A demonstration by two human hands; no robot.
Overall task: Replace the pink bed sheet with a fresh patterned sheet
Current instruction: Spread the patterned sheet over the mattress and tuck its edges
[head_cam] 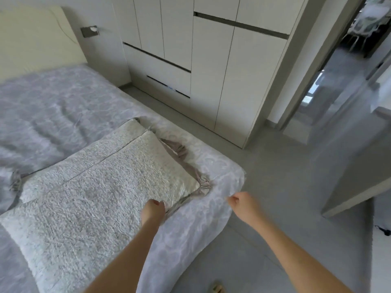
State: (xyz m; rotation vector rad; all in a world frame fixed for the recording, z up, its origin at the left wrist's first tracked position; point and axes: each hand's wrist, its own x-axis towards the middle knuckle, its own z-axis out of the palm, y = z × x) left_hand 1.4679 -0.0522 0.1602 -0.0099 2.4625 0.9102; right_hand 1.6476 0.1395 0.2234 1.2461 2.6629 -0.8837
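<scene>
Right grip: thumb and fingers closing in a pinch on the patterned sheet, right at the bed's near corner where the sheet is turning down over the side. Arm is reaching in over the floor, not over the bed.

Left grip: fingers curling down on the near right edge of a cream textured pad. It's touching there, but I can't tell whether it's actually holding the pad or the fabric beside it.

Edges and room: a pinkish-grey bunched fabric strip is running along the pad's right edge and gathering into a knot-like bunch at the pad's corner, between the two grips. The floor beside the bed is lying open as a lane between the bed and the wardrobe. A grey panel is jutting in from the right.

Sheet: pale lavender-grey with a faint white swirl pattern, covering the bed up to the headboard, rumpling in the middle and hanging down the near side. The pad is lying on top of it, angled across the near end.

Room: flat cream wardrobe fronts with dark slot handles, a dark wall plate beside the headboard, and a doorway opening at upper right. A tan object is showing at the bottom edge, too cut off to identify.
</scene>
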